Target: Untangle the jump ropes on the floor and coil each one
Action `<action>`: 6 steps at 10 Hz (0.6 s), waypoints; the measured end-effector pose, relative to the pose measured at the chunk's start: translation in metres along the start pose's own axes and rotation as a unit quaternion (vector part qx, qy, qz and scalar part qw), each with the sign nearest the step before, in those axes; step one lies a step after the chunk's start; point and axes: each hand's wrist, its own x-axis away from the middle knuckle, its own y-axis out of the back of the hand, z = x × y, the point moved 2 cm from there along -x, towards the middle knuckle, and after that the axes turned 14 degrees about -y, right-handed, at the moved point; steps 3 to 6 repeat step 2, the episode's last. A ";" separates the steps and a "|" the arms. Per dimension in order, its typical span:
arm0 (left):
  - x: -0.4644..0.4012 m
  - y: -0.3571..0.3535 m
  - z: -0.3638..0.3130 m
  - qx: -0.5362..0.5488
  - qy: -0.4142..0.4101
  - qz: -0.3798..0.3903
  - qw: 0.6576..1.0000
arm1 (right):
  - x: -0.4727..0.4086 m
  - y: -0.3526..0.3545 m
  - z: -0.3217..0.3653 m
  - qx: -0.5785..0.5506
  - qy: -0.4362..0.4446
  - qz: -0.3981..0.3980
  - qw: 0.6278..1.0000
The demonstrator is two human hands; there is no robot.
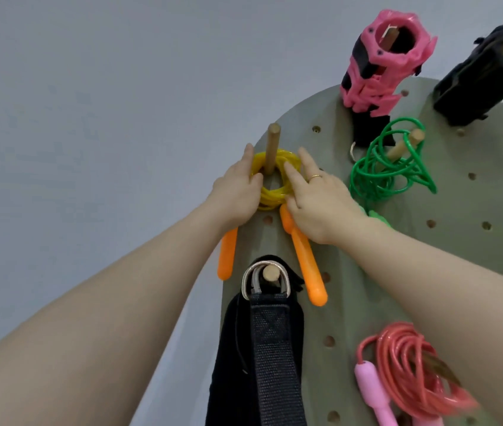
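Nearest, low on the green pegboard [351, 272], a black strap [270, 358] hangs by metal rings from a peg, and to its right a red rope [410, 364] with pink handles sits coiled round another peg; past these, two orange handles [308, 265] dangle below the yellow rope [270, 192], which is coiled and looped over a wooden peg [271, 149] near the board's left edge; the left hand [236, 192] lies on the coil's left side, fingers extended along it, the thumb curled against the coil, seeming to pinch the strands; the right hand [317, 198], a ring on one finger, touches the coil's right side with straight fingertips, clasping nothing; right of it a green rope [388, 170] hangs in loose loops over a peg, its green handle partly hidden behind the right wrist; farthest, a pink clamp [388, 66] and a black clamp [486, 75] sit on pegs at the board's top; a plain pale wall [90, 87] fills the left.
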 end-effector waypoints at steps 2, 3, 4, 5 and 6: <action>0.038 0.030 -0.051 -0.124 0.067 -0.024 0.990 | 0.072 0.031 -0.009 -0.016 0.113 -0.162 0.980; 0.038 0.030 -0.051 -0.124 0.067 -0.024 0.990 | 0.072 0.031 -0.009 -0.016 0.113 -0.162 0.980; 0.038 0.030 -0.051 -0.124 0.067 -0.024 0.990 | 0.072 0.031 -0.009 -0.016 0.113 -0.162 0.980; 0.038 0.030 -0.051 -0.124 0.067 -0.024 0.990 | 0.072 0.031 -0.009 -0.016 0.113 -0.162 0.980; 0.038 0.030 -0.051 -0.124 0.067 -0.024 0.990 | 0.072 0.031 -0.009 -0.016 0.113 -0.162 0.980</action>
